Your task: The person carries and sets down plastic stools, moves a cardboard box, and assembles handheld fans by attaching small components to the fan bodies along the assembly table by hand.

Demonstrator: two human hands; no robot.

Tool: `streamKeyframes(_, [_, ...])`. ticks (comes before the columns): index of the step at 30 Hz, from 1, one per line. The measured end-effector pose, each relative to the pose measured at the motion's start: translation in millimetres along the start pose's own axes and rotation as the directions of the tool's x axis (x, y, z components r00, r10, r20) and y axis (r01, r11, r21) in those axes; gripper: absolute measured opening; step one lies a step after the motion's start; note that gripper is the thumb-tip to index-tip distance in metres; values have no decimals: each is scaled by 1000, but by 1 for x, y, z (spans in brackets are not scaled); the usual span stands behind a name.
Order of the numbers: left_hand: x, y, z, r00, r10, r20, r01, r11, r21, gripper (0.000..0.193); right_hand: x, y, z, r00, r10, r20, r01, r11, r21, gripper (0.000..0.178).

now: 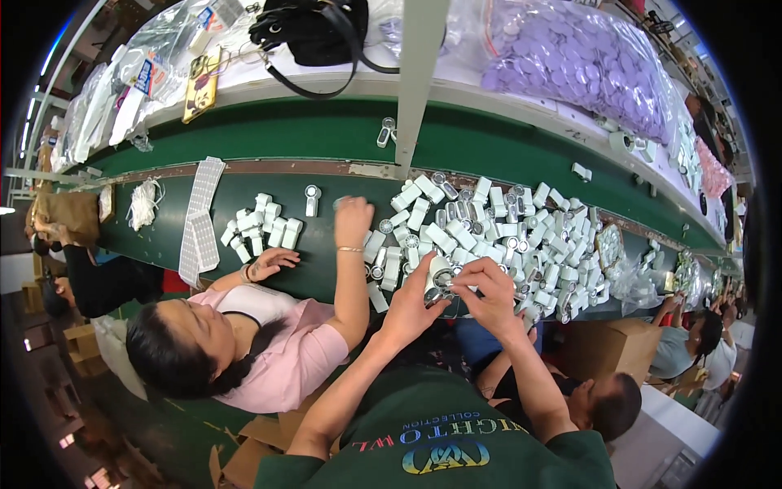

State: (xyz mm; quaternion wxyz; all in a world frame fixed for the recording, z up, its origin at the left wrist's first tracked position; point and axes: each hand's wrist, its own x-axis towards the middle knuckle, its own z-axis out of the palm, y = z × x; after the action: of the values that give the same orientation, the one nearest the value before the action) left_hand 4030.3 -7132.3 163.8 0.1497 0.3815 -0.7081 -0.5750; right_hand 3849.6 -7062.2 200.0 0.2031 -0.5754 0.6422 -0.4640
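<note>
- White part (441, 275) with a round dark lens face: held up over the near edge of the belt, just off the big pile, so both hands can work its face close to the eye.
- Left hand (412, 303): closed around the part from below and left, acting as the clamp.
- Right hand (489, 292): fingers pinched narrow on the part's right side and top, fingertip work on the round face; whether there is a small piece between the tips is too small to tell.
- Pile (497, 232) of the same white parts: spread across the belt's middle and right, touching the held part's spot, within reach for picking.
- Small group (261, 231) of parts: left of the pile, well apart, in front of a co-worker in pink.
- Co-worker's hands: one (353, 220) resting on the pile's left edge, the other (271, 262) open at the belt's near edge by the small group.
- White sheets (200, 216): laid across the belt at its left end.
- Belt (326, 130): green conveyor, two lanes split by a brown strip, an upright grey post (417, 81) at the middle.
- Far edge: white shelf with a black bag (314, 33), clear bags (155, 65) and a bag of purple discs (578, 57).
- Room: factory line, more people seated along the right, cardboard boxes (607, 346) below the near edge.
</note>
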Motion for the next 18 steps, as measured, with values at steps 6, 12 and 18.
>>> streamKeyframes(6, [-4, -4, -8, 989, 141, -48, -139, 989, 49, 101, 2, -16, 12, 999, -36, -25, 33, 994, -105, 23])
streamKeyframes(12, [-4, -5, -14, 987, 160, -17, -160, 987, 3, 97, 4, -17, 15, 982, 187, -10, -187, 981, -46, 32])
streamKeyframes(18, [-5, -2, -22, 978, 182, 104, -180, 983, -29, 96, 16, -6, 2, 890, 392, 234, -422, 902, 92, 50])
